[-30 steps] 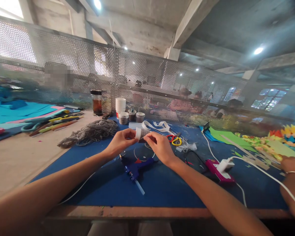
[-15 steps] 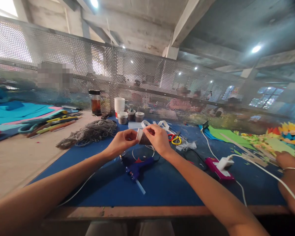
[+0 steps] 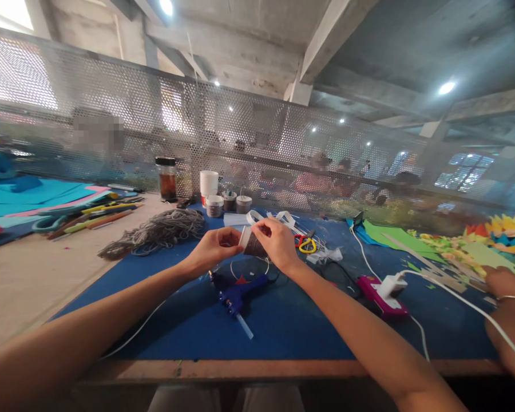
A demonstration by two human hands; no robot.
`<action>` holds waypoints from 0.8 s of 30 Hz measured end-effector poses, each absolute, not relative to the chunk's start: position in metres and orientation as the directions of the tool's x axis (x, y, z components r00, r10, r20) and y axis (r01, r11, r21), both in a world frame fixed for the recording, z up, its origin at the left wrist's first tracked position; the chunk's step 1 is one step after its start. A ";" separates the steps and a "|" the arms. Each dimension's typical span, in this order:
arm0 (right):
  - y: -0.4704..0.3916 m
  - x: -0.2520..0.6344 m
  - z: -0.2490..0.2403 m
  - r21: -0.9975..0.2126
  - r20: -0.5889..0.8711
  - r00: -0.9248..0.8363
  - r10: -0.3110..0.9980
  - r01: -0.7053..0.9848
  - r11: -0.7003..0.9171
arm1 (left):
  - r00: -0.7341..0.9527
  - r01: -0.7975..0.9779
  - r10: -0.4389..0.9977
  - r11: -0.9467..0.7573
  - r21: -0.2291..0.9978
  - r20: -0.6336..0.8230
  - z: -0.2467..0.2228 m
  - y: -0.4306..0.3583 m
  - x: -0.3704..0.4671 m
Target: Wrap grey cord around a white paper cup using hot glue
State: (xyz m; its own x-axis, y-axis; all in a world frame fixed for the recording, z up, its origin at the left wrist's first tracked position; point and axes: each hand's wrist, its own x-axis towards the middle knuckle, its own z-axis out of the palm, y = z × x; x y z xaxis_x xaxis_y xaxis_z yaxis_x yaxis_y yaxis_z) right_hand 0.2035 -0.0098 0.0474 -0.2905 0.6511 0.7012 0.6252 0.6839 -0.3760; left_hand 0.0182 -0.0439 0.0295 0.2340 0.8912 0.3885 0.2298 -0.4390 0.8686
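Note:
A small paper cup (image 3: 252, 242), white at its rim and covered in grey-brown cord round its side, is held sideways above the blue mat. My left hand (image 3: 217, 247) pinches it at the white rim end. With thumb and fingers, my right hand (image 3: 277, 243) grips the cord-covered side; its fingertips hide part of the cup. Below them lies a blue glue gun (image 3: 240, 297) with a clear glue stick poking out of its back. A heap of grey cord (image 3: 157, 232) lies left of my hands.
Behind stand stacked white cups (image 3: 209, 184), several cord-wrapped cups (image 3: 243, 204) and a dark-lidded jar (image 3: 167, 180). Scissors (image 3: 308, 245) lie right of my hands. A pink power strip (image 3: 381, 297) trails white cables. Another person's hand (image 3: 504, 286) is at far right near green paper (image 3: 399, 240).
The cup has turned slightly between my fingers, showing a little more of its cord-covered side. Both hands stay in nearly the same place.

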 end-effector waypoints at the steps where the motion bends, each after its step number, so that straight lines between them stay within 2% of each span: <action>1: -0.010 0.204 0.047 -0.370 0.708 -0.289 0.644 0.625 0.687 | 0.236 0.231 0.892 -0.438 0.869 0.386 0.030 -0.044 0.018; 5: -0.009 0.205 0.047 -0.363 0.741 -0.275 0.612 0.604 0.710 | 0.251 0.225 0.890 -0.437 0.871 0.381 0.030 -0.044 0.018; 16: -0.004 0.208 0.044 -0.518 0.672 -0.272 0.689 0.492 0.699 | 0.269 0.225 0.889 -0.433 0.873 0.371 0.030 -0.046 0.018; 24: -0.001 0.211 0.040 -0.531 0.659 -0.272 0.701 0.491 0.690 | 0.277 0.241 0.890 -0.429 0.870 0.362 0.033 -0.049 0.020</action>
